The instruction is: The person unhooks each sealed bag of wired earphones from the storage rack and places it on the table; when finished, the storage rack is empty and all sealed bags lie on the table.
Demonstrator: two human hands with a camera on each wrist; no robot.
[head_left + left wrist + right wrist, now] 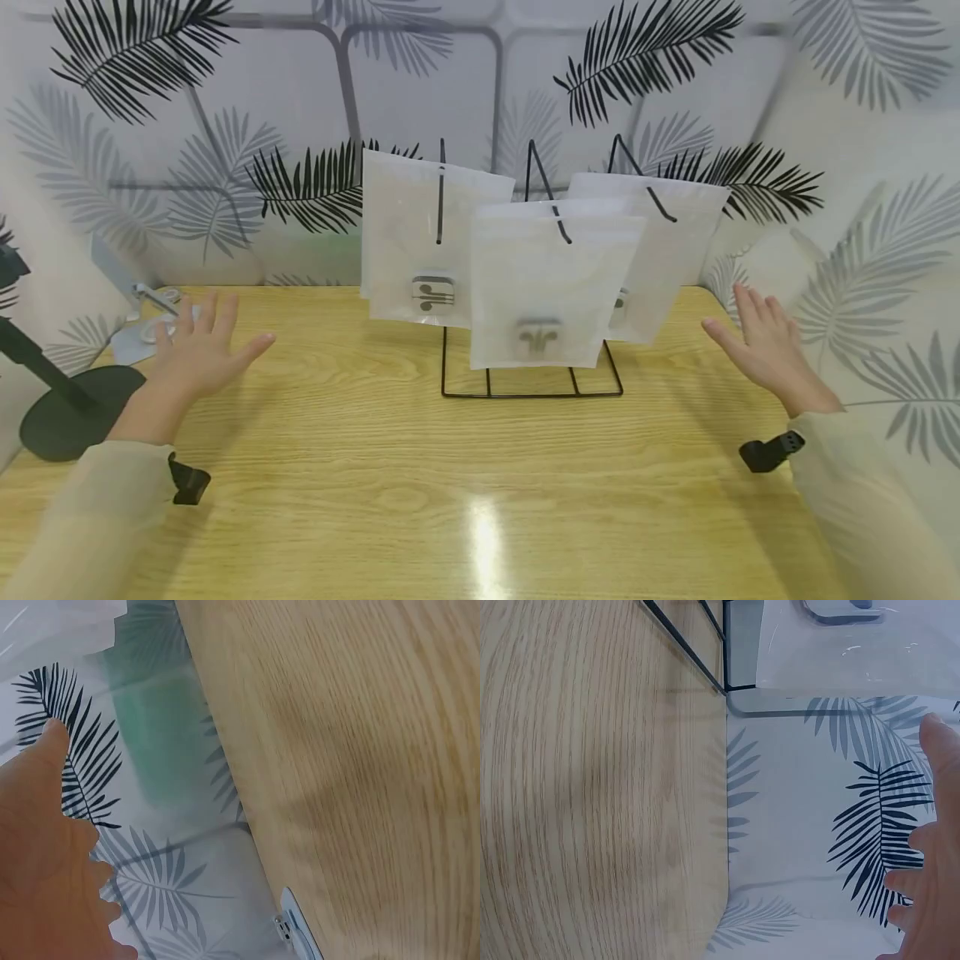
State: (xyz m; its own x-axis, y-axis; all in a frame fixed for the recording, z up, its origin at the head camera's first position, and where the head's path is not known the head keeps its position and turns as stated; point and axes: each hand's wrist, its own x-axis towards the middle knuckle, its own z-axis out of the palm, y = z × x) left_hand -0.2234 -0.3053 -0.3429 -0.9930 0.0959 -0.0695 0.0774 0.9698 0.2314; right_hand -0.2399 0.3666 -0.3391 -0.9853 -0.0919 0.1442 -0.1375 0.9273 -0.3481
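My left hand (197, 354) hovers over the left side of the wooden table (337, 492), fingers spread and holding nothing. On the other side my right hand (772, 346) is held out the same way, fingers straight, touching nothing. Between them stands a black wire rack (532, 396) with prongs. White plastic pouches hang from it: one at left (405, 217), one in front (551, 275), one at right (675, 242). Earphone pictures show on the pouches; the right one is partly hidden behind the front pouch. In the right wrist view, a pouch (840, 660) hangs beside the rack's wire.
A dark round lamp base (71, 425) with a stem stands at the far left. Behind the left hand is a pale blue-grey stand (135, 337) with a white cable. A leaf-patterned translucent curtain (277, 92) closes off the table's back and right.
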